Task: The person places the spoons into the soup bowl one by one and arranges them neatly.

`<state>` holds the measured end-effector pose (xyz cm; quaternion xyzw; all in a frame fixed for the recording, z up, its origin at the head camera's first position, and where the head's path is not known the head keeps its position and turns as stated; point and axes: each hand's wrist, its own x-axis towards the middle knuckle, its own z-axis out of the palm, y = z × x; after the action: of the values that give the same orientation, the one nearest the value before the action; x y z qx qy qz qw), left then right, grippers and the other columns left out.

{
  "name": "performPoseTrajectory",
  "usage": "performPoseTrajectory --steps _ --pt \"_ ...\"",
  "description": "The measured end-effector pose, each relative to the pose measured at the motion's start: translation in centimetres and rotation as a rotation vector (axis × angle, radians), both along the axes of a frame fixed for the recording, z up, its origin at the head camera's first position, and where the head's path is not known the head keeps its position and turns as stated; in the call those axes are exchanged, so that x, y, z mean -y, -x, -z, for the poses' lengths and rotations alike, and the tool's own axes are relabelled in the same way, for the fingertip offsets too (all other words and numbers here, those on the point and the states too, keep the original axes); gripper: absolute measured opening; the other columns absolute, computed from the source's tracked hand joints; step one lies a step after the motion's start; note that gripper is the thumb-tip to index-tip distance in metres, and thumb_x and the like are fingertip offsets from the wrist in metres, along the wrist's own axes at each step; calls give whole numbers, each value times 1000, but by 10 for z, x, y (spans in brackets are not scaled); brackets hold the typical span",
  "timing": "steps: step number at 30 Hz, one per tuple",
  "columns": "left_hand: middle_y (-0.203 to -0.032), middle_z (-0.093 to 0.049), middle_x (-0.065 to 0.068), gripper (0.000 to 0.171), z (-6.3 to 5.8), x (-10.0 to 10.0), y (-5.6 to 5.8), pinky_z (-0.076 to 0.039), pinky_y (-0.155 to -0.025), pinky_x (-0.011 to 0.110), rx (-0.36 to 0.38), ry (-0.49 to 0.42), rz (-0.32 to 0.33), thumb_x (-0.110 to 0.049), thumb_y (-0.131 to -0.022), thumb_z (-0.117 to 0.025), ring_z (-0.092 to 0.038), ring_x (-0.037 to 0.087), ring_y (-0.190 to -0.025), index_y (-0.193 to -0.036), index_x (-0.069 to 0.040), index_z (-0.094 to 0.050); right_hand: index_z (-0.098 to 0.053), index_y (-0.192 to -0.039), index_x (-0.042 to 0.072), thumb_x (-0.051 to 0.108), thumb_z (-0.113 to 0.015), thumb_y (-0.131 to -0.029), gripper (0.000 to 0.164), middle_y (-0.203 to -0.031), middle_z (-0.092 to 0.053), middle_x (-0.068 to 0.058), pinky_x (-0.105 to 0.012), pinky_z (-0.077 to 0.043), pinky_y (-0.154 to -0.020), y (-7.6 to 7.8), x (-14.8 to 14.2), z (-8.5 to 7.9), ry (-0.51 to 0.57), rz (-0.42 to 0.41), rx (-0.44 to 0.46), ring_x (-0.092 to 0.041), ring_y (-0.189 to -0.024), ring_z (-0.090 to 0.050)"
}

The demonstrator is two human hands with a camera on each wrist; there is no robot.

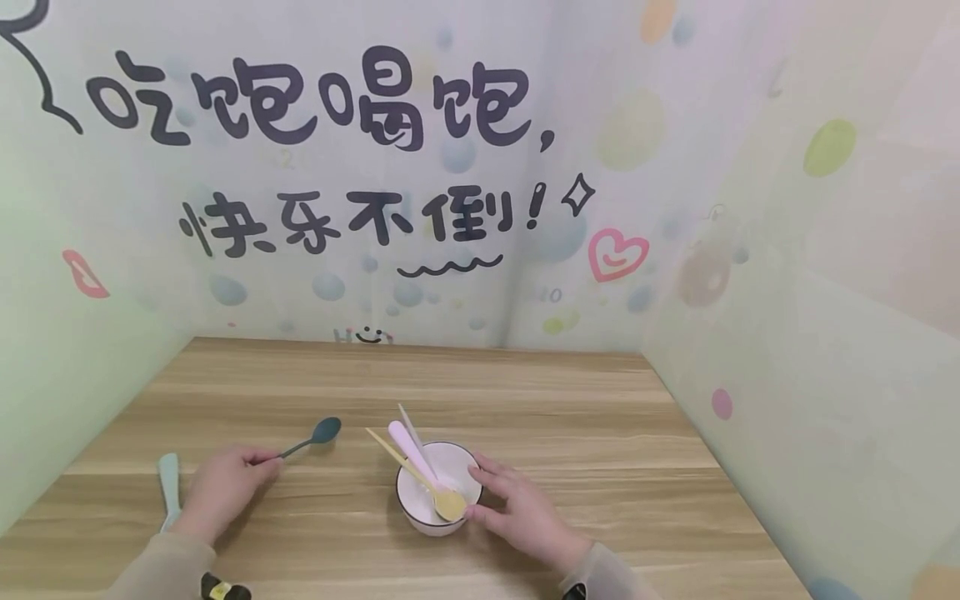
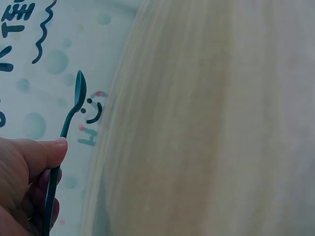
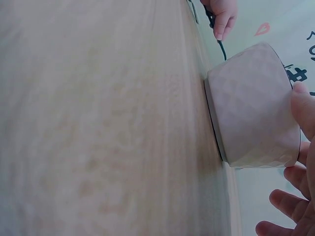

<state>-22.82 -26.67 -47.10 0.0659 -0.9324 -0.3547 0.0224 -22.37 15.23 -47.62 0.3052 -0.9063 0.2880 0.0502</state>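
Observation:
My left hand (image 1: 225, 490) pinches the handle of a dark teal spoon (image 1: 326, 430) between thumb and fingers, its head pointing away to the right. In the left wrist view that spoon (image 2: 79, 91) is seen from its edge. A white bowl (image 1: 408, 510) with a dark rim stands on the table, its outer wall faceted in the right wrist view. My right hand (image 1: 525, 510) holds the bowl's right side at the rim, thumb and fingers apart. In the bowl lean a yellow spoon (image 1: 450, 505), a pink handle (image 1: 407, 446) and a thin greyish handle (image 1: 409, 425).
A pale blue utensil (image 1: 169, 483) lies on the wooden table (image 1: 315, 542) left of my left wrist, its lower end partly hidden by the sleeve. Behind the table stands a wall (image 1: 465, 317) with black lettering, and side walls close in left and right.

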Motion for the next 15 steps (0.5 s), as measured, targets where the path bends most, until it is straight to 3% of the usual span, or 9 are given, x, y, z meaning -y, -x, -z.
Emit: performPoseTrajectory --steps 15 --pt "-113 -65 22 39 -36 0 -2 -44 -81 55 11 19 81 -37 -95 -58 -56 45 -108 -112 -4 -69 -55 -135 9 55 -59 -87 67 -147 -44 -1 -50 -35 -104 0 1 -1 -3 11 26 -31 -132 -43"
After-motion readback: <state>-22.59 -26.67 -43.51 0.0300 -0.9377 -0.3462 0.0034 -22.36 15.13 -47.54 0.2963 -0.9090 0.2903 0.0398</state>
